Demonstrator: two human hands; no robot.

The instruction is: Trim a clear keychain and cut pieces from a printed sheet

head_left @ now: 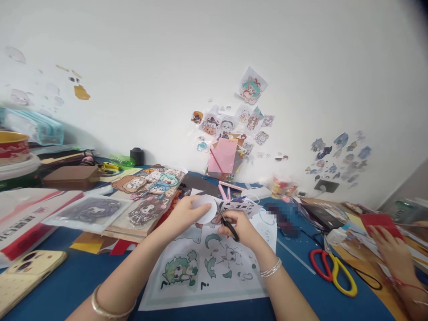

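My left hand [187, 212] pinches a white paper piece [207, 215] with a rounded edge, thumb on top. My right hand [243, 228] is closed around the handles of small black scissors [230, 228]. Their blades point up and to the left, at the right edge of the paper piece; whether they touch it I cannot tell. Under both hands lies a large white sheet [157, 298] printed with a green dragon-like cartoon figure [180, 269] and several separate green-and-white parts.
A stack of cartoon cutouts [157, 185] stands left of my hands. A phone [31, 278] lies front left. Red-and-yellow scissors [332, 269] and a clear strip [296, 255] lie to the right. At the far right, another person's hand [389, 245] rests by a red piece [381, 225].
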